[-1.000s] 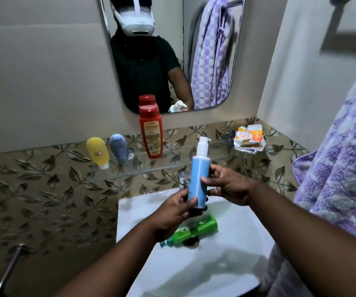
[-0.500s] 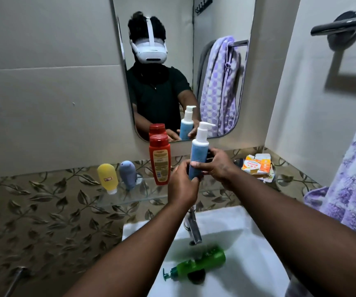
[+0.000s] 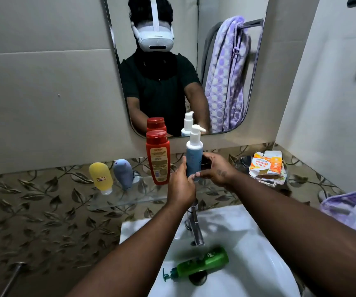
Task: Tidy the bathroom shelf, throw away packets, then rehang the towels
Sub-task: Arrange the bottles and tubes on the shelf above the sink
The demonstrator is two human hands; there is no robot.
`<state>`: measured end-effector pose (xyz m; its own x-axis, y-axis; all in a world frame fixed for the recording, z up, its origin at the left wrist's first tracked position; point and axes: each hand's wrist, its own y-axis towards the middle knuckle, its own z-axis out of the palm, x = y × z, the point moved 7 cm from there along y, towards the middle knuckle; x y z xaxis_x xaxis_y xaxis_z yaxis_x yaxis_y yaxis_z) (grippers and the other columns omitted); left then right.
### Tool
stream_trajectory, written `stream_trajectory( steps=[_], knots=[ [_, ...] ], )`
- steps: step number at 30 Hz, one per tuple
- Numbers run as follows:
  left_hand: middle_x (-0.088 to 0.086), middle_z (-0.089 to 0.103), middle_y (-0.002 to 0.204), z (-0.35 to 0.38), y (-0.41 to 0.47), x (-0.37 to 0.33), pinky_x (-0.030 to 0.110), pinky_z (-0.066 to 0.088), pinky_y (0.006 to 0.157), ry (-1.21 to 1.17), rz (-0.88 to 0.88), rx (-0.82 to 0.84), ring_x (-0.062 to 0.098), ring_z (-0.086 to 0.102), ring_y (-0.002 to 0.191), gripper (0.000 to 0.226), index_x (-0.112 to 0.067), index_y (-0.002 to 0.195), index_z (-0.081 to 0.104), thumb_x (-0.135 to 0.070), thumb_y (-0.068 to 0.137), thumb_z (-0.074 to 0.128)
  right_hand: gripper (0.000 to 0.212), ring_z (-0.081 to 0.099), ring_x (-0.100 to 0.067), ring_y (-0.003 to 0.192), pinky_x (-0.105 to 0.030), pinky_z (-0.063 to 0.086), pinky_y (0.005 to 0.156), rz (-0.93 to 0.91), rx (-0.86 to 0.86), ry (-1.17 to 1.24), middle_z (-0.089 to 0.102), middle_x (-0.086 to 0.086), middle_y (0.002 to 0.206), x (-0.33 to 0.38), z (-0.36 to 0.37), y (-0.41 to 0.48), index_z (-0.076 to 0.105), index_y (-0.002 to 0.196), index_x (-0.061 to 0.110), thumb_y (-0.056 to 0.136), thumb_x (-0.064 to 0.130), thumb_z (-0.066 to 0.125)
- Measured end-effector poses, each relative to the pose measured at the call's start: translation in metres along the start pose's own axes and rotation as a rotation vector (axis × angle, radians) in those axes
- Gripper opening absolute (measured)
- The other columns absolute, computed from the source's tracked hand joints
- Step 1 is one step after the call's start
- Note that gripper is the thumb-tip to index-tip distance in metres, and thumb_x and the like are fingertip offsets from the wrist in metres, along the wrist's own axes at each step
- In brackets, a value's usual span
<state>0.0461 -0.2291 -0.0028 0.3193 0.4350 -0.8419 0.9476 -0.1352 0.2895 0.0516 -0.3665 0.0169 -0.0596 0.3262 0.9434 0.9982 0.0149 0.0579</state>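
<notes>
Both hands hold a blue pump bottle (image 3: 193, 156) with a white pump upright over the glass shelf (image 3: 129, 196), right of the red bottle (image 3: 158, 159). My left hand (image 3: 181, 187) grips its lower left side and my right hand (image 3: 215, 169) wraps its right side. A yellow tube (image 3: 100, 177) and a grey-blue tube (image 3: 123, 173) stand cap-down at the shelf's left. Crumpled orange-and-white packets (image 3: 267, 167) lie at the shelf's right end. A green pump bottle (image 3: 198, 265) lies on its side in the white sink (image 3: 247, 254). A purple towel (image 3: 352, 209) hangs at the right edge.
A chrome tap (image 3: 195, 226) rises from the sink just below my hands. The mirror (image 3: 194, 67) above the shelf reflects a person and a purple checked towel on a rail. A metal bar (image 3: 12, 279) sticks out at the lower left.
Both hands have lifted the blue pump bottle from above the sink up to the shelf, beside the red bottle. The view has tilted upward.
</notes>
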Motion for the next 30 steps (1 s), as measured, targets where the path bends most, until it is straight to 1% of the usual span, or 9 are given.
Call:
stream_trajectory(
  steps=[2, 4, 7, 9, 11, 15, 20, 24, 30],
  knots=[
    [-0.002, 0.053, 0.153, 0.002, 0.002, 0.004, 0.029, 0.042, 0.110, 0.015, -0.016, 0.005, 0.016, 0.052, 0.137, 0.068, -0.025, 0.161, 0.030, -0.007, 0.100, 0.057, 0.062, 0.067, -0.029, 0.120, -0.045, 0.054, 0.103, 0.007, 0.000, -0.014, 0.071, -0.016, 0.125, -0.006, 0.002, 0.001, 0.060, 0.132, -0.001, 0.075, -0.015, 0.078],
    [0.001, 0.049, 0.152, 0.003, 0.004, 0.005, 0.021, 0.035, 0.108, 0.046, -0.017, -0.005, 0.017, 0.049, 0.137, 0.068, -0.022, 0.161, 0.030, -0.006, 0.100, 0.056, 0.059, 0.069, -0.030, 0.114, -0.046, 0.058, 0.097, 0.005, -0.001, -0.027, 0.073, -0.013, 0.118, -0.011, 0.004, 0.004, 0.062, 0.130, 0.001, 0.076, -0.016, 0.077],
    [0.002, 0.045, 0.143, 0.003, 0.003, 0.005, 0.018, 0.034, 0.106, 0.041, -0.020, -0.020, 0.016, 0.051, 0.130, 0.067, -0.019, 0.161, 0.030, -0.005, 0.100, 0.054, 0.059, 0.070, -0.023, 0.106, -0.033, 0.061, 0.086, 0.010, -0.015, -0.027, 0.074, -0.003, 0.107, -0.015, 0.004, 0.006, 0.064, 0.127, 0.004, 0.073, -0.017, 0.078],
    [0.002, 0.046, 0.143, 0.004, 0.002, 0.005, 0.018, 0.035, 0.104, 0.035, -0.020, -0.044, 0.014, 0.051, 0.127, 0.068, -0.020, 0.160, 0.032, -0.004, 0.098, 0.055, 0.060, 0.070, -0.023, 0.105, -0.032, 0.061, 0.087, 0.023, -0.038, -0.016, 0.074, -0.006, 0.109, -0.017, 0.004, 0.007, 0.064, 0.124, 0.002, 0.070, -0.017, 0.081],
    [0.001, 0.053, 0.143, 0.003, -0.001, 0.005, 0.021, 0.040, 0.097, 0.011, -0.044, -0.086, 0.012, 0.054, 0.124, 0.064, -0.024, 0.155, 0.038, -0.003, 0.097, 0.055, 0.061, 0.071, -0.027, 0.108, -0.037, 0.061, 0.091, 0.039, -0.064, -0.015, 0.073, -0.013, 0.115, -0.018, 0.004, 0.007, 0.061, 0.123, 0.000, 0.068, -0.016, 0.083],
    [0.003, 0.064, 0.129, 0.006, -0.003, 0.009, 0.020, 0.043, 0.073, -0.001, -0.115, -0.125, 0.017, 0.063, 0.108, 0.037, -0.026, 0.131, 0.042, -0.010, 0.099, 0.054, 0.055, 0.071, -0.021, 0.101, -0.023, 0.060, 0.075, 0.019, -0.113, -0.094, 0.071, -0.003, 0.106, -0.018, 0.004, 0.009, 0.059, 0.113, 0.007, 0.068, -0.005, 0.088],
    [-0.001, 0.057, 0.141, 0.008, -0.004, 0.005, 0.028, 0.045, 0.093, 0.012, -0.116, -0.132, 0.017, 0.058, 0.125, 0.044, -0.022, 0.143, 0.046, -0.016, 0.100, 0.055, 0.054, 0.070, -0.023, 0.099, -0.049, 0.060, 0.089, 0.026, -0.159, -0.237, 0.070, 0.000, 0.104, -0.020, 0.003, 0.012, 0.057, 0.106, 0.016, 0.065, 0.011, 0.093],
    [-0.001, 0.043, 0.157, 0.011, -0.012, 0.003, 0.035, 0.042, 0.110, 0.034, -0.141, -0.141, 0.020, 0.047, 0.140, 0.060, -0.023, 0.160, 0.030, -0.016, 0.104, 0.050, 0.053, 0.071, -0.022, 0.096, -0.052, 0.060, 0.087, 0.011, -0.178, -0.283, 0.071, 0.001, 0.102, -0.020, 0.003, 0.012, 0.056, 0.099, 0.022, 0.062, 0.020, 0.094],
    [-0.002, 0.027, 0.169, 0.009, -0.032, -0.001, 0.038, 0.036, 0.120, 0.045, -0.142, -0.153, 0.021, 0.034, 0.152, 0.062, -0.022, 0.163, 0.018, -0.013, 0.107, 0.042, 0.057, 0.067, -0.015, 0.094, -0.046, 0.059, 0.088, 0.000, -0.162, -0.346, 0.068, 0.008, 0.099, -0.017, 0.007, 0.012, 0.053, 0.100, 0.024, 0.061, 0.022, 0.095]
  ],
)
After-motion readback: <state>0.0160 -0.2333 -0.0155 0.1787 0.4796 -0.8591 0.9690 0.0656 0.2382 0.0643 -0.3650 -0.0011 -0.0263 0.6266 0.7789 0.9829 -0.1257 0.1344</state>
